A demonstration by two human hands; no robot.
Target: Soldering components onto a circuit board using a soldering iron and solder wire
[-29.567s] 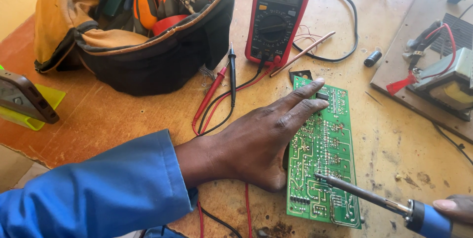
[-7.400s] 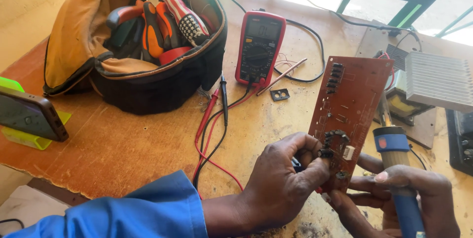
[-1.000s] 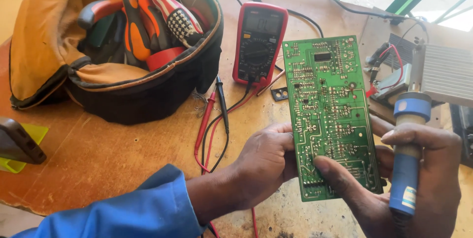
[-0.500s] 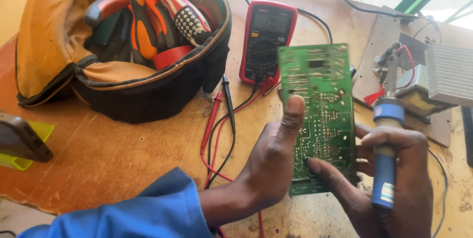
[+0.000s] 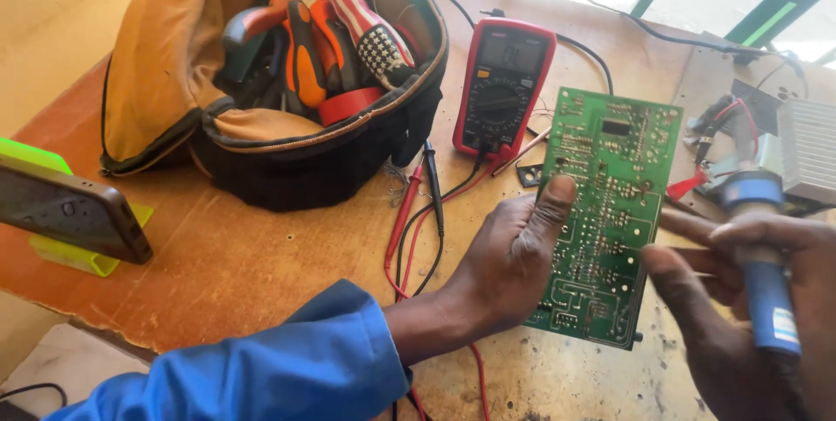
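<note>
Head view: green board (image 5: 610, 212) held up off the worktop (image 5: 252, 255), solder side to cam. Long axis runs near-vertical in frame, top edge tilted a bit to the right, away from the person. Board sits between the two hands, touching both.

L hand (image 5: 509, 269): closed around board's left edge, thumb (image 5: 550, 203) pressed flat on the face approx. mid-height, other fingers hidden behind. L hand carries the board and is the nearer one to it.

R hand (image 5: 758, 316): fist curled around the blue-handled iron (image 5: 765, 286), handle pointing up; tip not visible, so can't tell which way it faces. R thumb (image 5: 666, 277) stretched out, touching or just at the board's right edge, lower half. Two fingers reach toward the board above it; contact unclear.

Surroundings: red meter (image 5: 503, 86) lies on worktop just beyond board's top-left corner; red/black leads (image 5: 418, 212) run under L wrist. Tool bag (image 5: 270, 90) w/ screwdrivers well to the left. Phone (image 5: 70, 212) on green stand at left edge. Finned metal unit (image 5: 805, 147) near R hand, far right.
</note>
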